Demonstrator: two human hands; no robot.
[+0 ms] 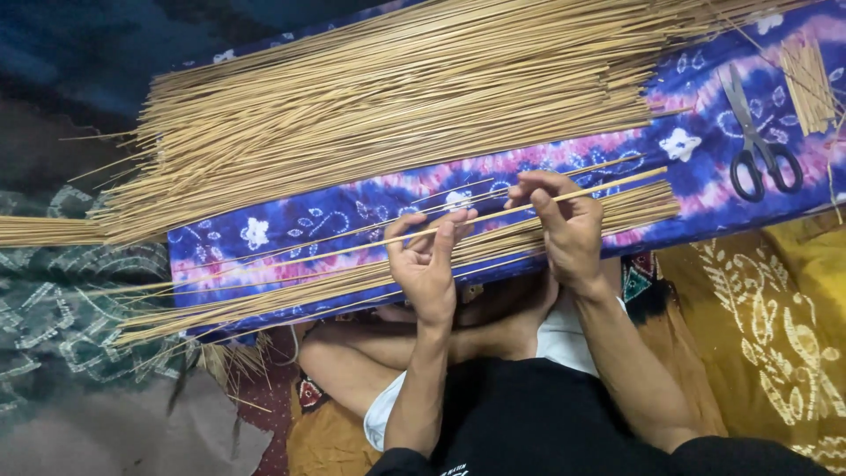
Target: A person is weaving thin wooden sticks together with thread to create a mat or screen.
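— Over the blue-and-pink patterned cloth [291, 225], what's held?
— I pinch one thin tan stick [352, 249] with my left hand [429, 264] and right hand [564, 225], just above the near stick row [264, 300]; black scissors [758, 141] lie well right.

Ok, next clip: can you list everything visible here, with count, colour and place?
Large pile of thin tan sticks: too many to count, tan, upper half of the board.
Smaller row of thin tan sticks: many, tan, along the board's near edge.
Single long tan stick: one, tan, held across both hands.
Short cut stick bundle: one, tan, top right.
Black-handled metal scissors: one, right end of the board.
Blue and pink tie-dye cloth-covered board: one, across the person's lap.
Yellow patterned cloth: one, lower right.
Green patterned cloth: one, left.
Left hand: pinching the single stick.
Right hand: pinching the same stick.
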